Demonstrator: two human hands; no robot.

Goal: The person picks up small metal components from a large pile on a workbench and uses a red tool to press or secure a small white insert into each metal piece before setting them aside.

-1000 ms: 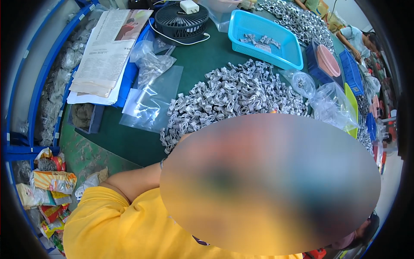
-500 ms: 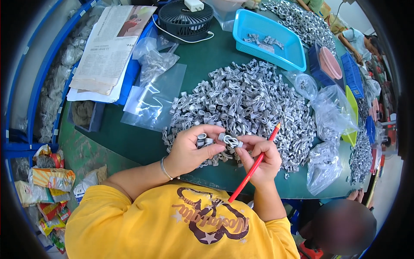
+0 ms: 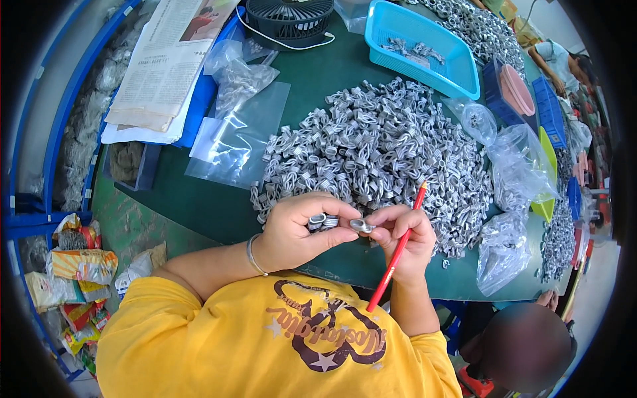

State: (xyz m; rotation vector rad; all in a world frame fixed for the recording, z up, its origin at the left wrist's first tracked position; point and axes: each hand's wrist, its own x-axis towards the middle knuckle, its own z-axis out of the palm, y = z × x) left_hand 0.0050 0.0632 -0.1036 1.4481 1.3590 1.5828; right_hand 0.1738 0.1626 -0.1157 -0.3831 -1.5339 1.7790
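My left hand [image 3: 302, 229] is closed around a few small grey metal parts [image 3: 320, 221] at the near edge of the green table [image 3: 199, 199]. My right hand [image 3: 403, 240] pinches one grey metal part [image 3: 362, 225] at its fingertips and also grips a red pencil [image 3: 397, 251] that slants down toward my yellow shirt. The two hands touch just in front of a large heap of the same grey parts [image 3: 385, 146].
Clear plastic bags [image 3: 239, 132] lie left of the heap, filled bags [image 3: 511, 192] to its right. A blue tray [image 3: 424, 40], a black fan [image 3: 288, 16] and newspapers [image 3: 166, 66] sit at the back. Another person's head [image 3: 527, 345] is at lower right.
A second ago a blur covered my hands. Since half a second ago both hands stay together at the table edge, the pencil points a little more upright.
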